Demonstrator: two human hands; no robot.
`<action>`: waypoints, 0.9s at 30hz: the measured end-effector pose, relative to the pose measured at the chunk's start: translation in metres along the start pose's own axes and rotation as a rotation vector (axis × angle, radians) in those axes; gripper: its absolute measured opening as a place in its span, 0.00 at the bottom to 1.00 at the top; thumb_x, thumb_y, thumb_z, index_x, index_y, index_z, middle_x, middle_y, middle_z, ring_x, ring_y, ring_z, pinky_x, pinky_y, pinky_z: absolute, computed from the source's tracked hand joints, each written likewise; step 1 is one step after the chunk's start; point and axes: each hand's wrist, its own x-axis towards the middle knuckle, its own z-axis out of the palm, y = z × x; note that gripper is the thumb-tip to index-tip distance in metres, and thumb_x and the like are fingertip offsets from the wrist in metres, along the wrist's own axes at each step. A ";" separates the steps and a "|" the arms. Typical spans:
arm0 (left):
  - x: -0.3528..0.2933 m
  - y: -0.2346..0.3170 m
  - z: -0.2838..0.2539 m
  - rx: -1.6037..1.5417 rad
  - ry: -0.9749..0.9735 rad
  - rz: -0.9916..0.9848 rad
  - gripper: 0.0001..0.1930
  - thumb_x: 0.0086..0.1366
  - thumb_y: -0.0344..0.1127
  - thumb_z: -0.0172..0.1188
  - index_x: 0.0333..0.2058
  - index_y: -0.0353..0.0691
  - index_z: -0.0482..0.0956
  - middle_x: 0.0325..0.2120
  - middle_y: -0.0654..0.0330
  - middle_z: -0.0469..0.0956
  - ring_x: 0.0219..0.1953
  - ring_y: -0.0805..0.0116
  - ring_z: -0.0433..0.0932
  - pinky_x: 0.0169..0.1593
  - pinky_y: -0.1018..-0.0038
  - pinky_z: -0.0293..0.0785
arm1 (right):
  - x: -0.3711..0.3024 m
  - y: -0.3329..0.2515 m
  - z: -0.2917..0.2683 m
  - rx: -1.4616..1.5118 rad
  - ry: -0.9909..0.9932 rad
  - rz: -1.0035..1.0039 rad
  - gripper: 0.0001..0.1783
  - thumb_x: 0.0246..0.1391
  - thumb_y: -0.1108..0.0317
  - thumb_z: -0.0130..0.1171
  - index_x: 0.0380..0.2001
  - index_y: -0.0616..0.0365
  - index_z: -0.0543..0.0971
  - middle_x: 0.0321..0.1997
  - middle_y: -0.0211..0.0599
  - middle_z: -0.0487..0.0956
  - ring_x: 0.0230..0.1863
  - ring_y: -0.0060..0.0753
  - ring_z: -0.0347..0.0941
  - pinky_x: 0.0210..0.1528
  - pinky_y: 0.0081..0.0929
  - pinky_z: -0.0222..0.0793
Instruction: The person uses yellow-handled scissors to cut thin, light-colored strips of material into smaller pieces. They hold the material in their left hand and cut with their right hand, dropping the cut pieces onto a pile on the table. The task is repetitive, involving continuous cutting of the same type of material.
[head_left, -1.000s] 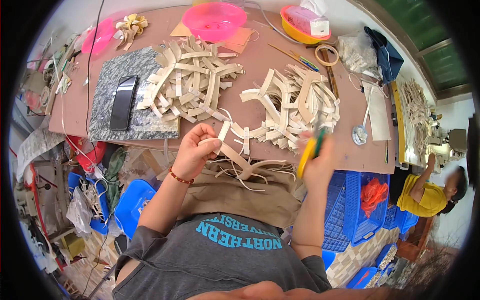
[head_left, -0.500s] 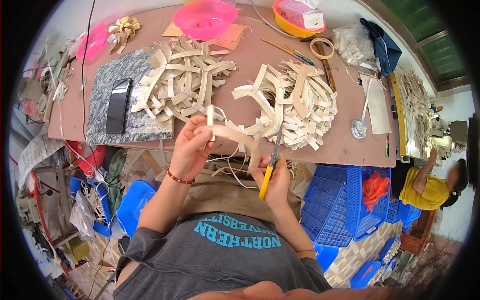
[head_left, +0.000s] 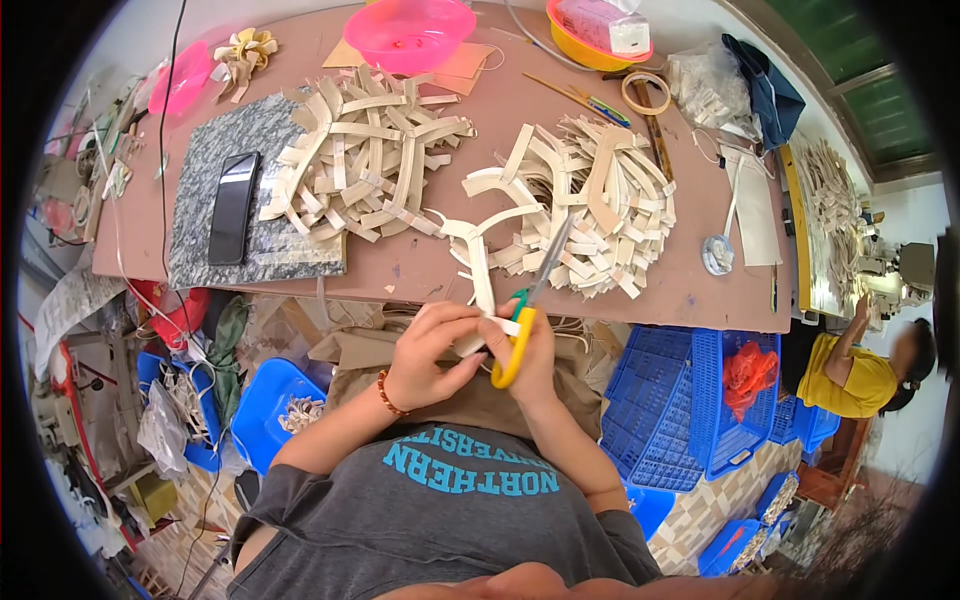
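Note:
My left hand (head_left: 430,352) pinches the near end of a cream forked strap piece (head_left: 479,262), its branches spread over the table edge toward the piles. Close beside it, my right hand (head_left: 535,362) is wrapped around scissors (head_left: 552,256) with a yellow and green handle, blades pointing away from me. The right fingertips also touch the strap's end. Beyond my hands lie two heaps of similar cream strap pieces, a left heap (head_left: 345,150) and a right heap (head_left: 628,215). Exactly where the strap end sits between the fingers is partly hidden.
A black phone (head_left: 234,210) lies on a grey marbled slab (head_left: 205,150). Pink basin (head_left: 410,35), tape roll (head_left: 646,94) and pens (head_left: 600,108) sit farther back. Blue crates (head_left: 650,410) stand right of me, a blue chair-like bin (head_left: 270,385) left. A co-worker in yellow (head_left: 850,375) sits far right.
My left hand has come down and right, close to my right hand. The strap piece has turned, its fork now pointing away from me. The scissors stay in my right hand.

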 end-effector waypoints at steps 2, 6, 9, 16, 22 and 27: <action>-0.023 -0.013 0.004 -0.405 0.089 -0.282 0.14 0.53 0.26 0.60 0.41 0.35 0.74 0.37 0.59 0.73 0.39 0.68 0.73 0.43 0.74 0.70 | -0.001 0.006 -0.014 -0.136 0.038 0.035 0.17 0.46 0.71 0.65 0.34 0.58 0.67 0.27 0.27 0.70 0.29 0.15 0.67 0.30 0.15 0.64; -0.027 -0.032 0.004 -0.831 -0.133 -0.766 0.13 0.61 0.30 0.55 0.44 0.33 0.73 0.38 0.62 0.71 0.40 0.77 0.70 0.44 0.78 0.69 | -0.010 -0.005 -0.018 -0.110 -0.142 0.044 0.14 0.47 0.71 0.64 0.32 0.57 0.68 0.29 0.26 0.70 0.29 0.15 0.66 0.32 0.16 0.64; -0.007 -0.025 -0.004 -0.319 -0.103 -0.379 0.12 0.60 0.31 0.55 0.42 0.34 0.73 0.36 0.56 0.71 0.39 0.67 0.71 0.44 0.74 0.68 | -0.018 -0.007 -0.014 -0.115 -0.135 -0.057 0.13 0.47 0.74 0.63 0.32 0.56 0.68 0.30 0.26 0.70 0.29 0.16 0.66 0.33 0.17 0.64; -0.009 -0.025 0.008 0.334 -0.150 0.061 0.14 0.51 0.29 0.60 0.38 0.35 0.73 0.38 0.51 0.72 0.42 0.51 0.70 0.47 0.61 0.66 | -0.025 -0.031 -0.049 -0.123 -0.127 -0.109 0.15 0.42 0.78 0.65 0.31 0.57 0.68 0.29 0.30 0.73 0.30 0.19 0.68 0.33 0.19 0.65; -0.045 -0.018 0.012 -0.355 -0.659 -0.038 0.20 0.52 0.38 0.62 0.45 0.40 0.75 0.37 0.54 0.77 0.40 0.60 0.76 0.44 0.70 0.71 | -0.031 -0.034 -0.059 0.167 -0.182 -0.063 0.19 0.40 0.80 0.65 0.33 0.57 0.66 0.32 0.38 0.75 0.32 0.24 0.72 0.35 0.21 0.67; -0.008 0.003 -0.001 -1.105 -0.367 -0.530 0.20 0.60 0.34 0.57 0.51 0.34 0.70 0.47 0.61 0.70 0.46 0.73 0.70 0.49 0.73 0.66 | -0.024 -0.038 -0.039 -0.084 -0.313 -0.029 0.17 0.43 0.75 0.66 0.33 0.58 0.67 0.33 0.33 0.75 0.33 0.21 0.71 0.36 0.20 0.68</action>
